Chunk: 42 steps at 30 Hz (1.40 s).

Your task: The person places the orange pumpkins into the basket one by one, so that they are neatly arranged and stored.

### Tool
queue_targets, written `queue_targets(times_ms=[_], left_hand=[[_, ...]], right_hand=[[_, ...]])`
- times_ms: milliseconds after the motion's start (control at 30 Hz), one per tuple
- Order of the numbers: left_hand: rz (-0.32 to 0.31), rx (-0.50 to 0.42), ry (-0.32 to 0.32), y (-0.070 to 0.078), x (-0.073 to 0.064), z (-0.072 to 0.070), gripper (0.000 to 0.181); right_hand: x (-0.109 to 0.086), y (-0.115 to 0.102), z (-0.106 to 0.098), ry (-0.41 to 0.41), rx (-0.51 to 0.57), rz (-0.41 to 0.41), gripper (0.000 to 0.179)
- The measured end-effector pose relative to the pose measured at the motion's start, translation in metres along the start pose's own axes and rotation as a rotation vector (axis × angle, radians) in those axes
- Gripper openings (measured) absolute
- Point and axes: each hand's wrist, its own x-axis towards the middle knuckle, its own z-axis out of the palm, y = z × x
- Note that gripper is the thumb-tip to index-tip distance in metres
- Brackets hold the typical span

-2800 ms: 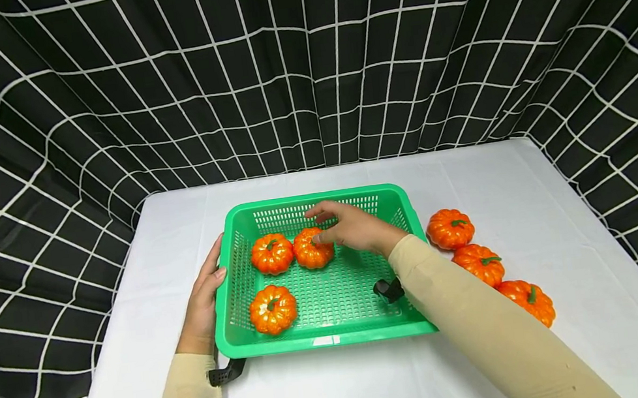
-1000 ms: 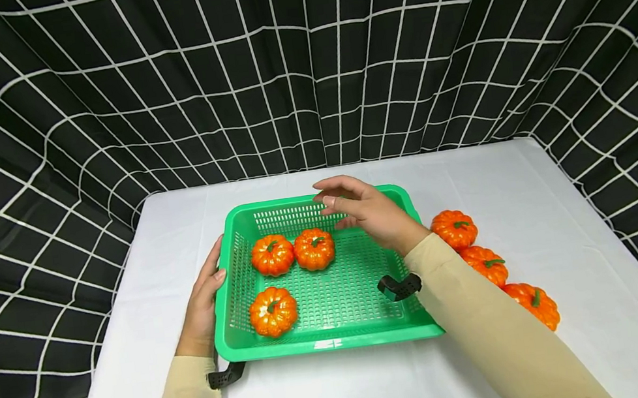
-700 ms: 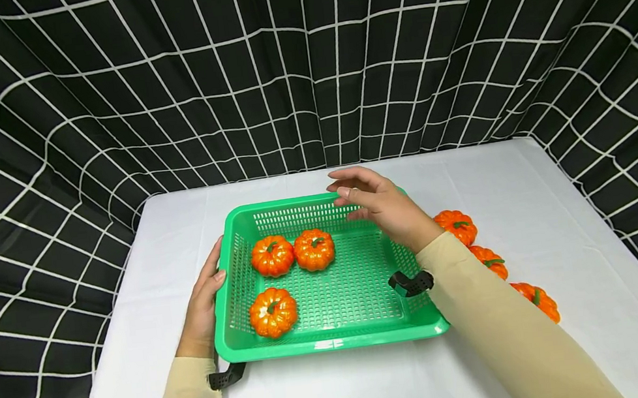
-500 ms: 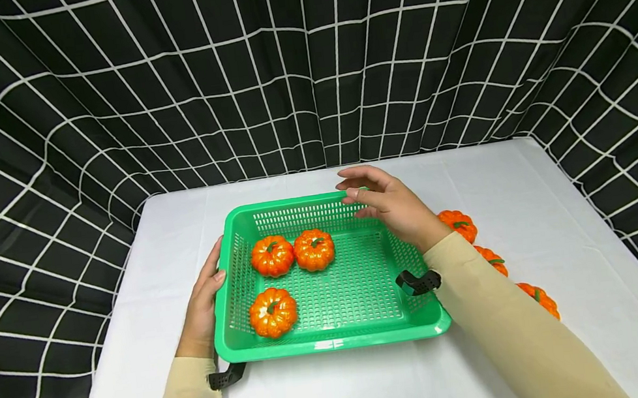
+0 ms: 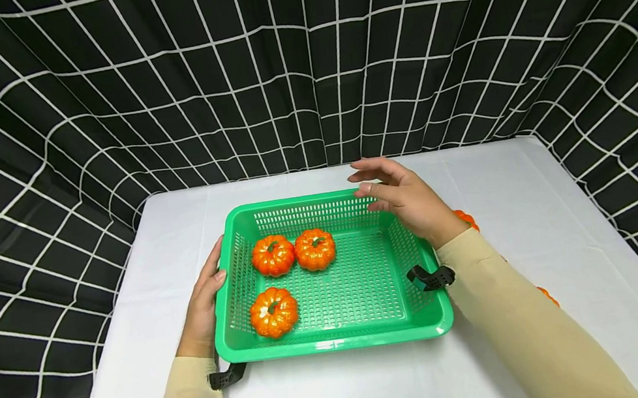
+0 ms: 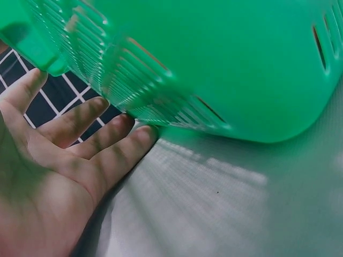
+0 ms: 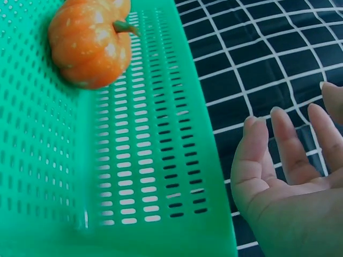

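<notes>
Three orange pumpkins [image 5: 315,249] sit in the green basket [image 5: 394,336]: two side by side toward the back, one at the front left, leaving the right half of the basket's floor bare. The right hand [image 5: 407,199] holds nothing, its fingers loosely bent and apart, near the back-right corner. The left hand [image 5: 204,307] lies against the left wall, fingers fairly straight outside and thumb at the rim. That light bracing seems right for keeping the basket from sliding. For the free hand, I would lift well over the rim and, for any further pumpkin, spread the fingers round the ribbed body rather than pinch the stem. More orange pumpkins [image 5: 466,219] lie right of the basket on the white surface [image 5: 329,395], mostly behind the sleeve. No brand or writing is readable; the whitish patch [image 5: 329,344] on the front rim may be only glare.
</notes>
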Motion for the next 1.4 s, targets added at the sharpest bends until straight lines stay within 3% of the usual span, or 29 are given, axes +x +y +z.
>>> queue_targets(times_ms=[667, 1000, 1400], left_hand=[[-0.002, 0.01, 0.0, -0.003, 0.001, -0.003, 0.062], [-0.001, 0.005, 0.001, 0.001, 0.001, 0.0, 0.063], [0.004, -0.019, -0.01, 0.001, 0.0, 0.0, 0.062]], right_hand=[[-0.012, -0.008, -0.034, 0.058, -0.037, 0.005, 0.043], [-0.026, -0.013, -0.065, 0.128, -0.125, 0.054, 0.044], [-0.042, -0.012, -0.11, 0.146, -0.237, 0.141, 0.047]])
